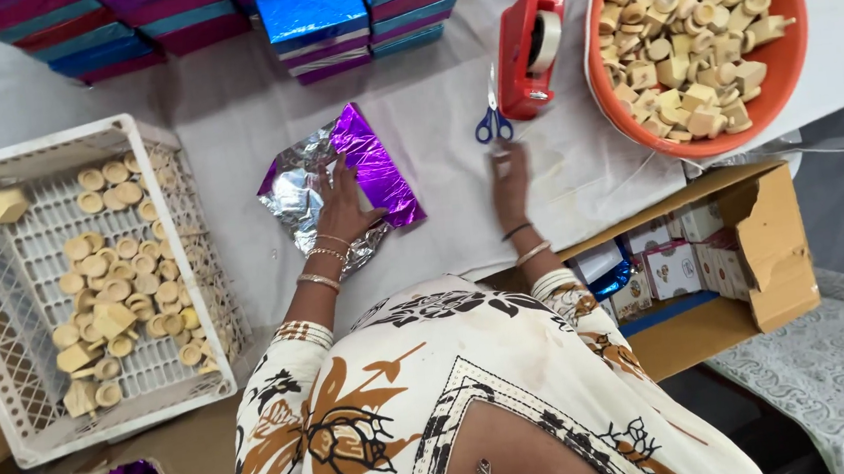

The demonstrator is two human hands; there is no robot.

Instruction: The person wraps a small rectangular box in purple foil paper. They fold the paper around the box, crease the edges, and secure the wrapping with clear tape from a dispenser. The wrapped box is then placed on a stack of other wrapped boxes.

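My left hand (342, 205) lies flat with spread fingers on a box half wrapped in purple foil (373, 163), pressing it down on the white cloth. The foil's silver underside (296, 187) spreads out crumpled to the left and below the hand. My right hand (509, 174) rests on the cloth to the right with its fingers straight and together. Its fingertips are just below the blue-handled scissors (493, 123). I see nothing in that hand. A red tape dispenser (531, 50) stands right behind the scissors.
An orange tub (788, 68) of small clay lamps sits at the back right, and a white plastic crate (164, 212) with more lamps stands at the left. Wrapped foil boxes (313, 20) are stacked along the back. An open cardboard carton (774, 239) holds small printed boxes at the right.
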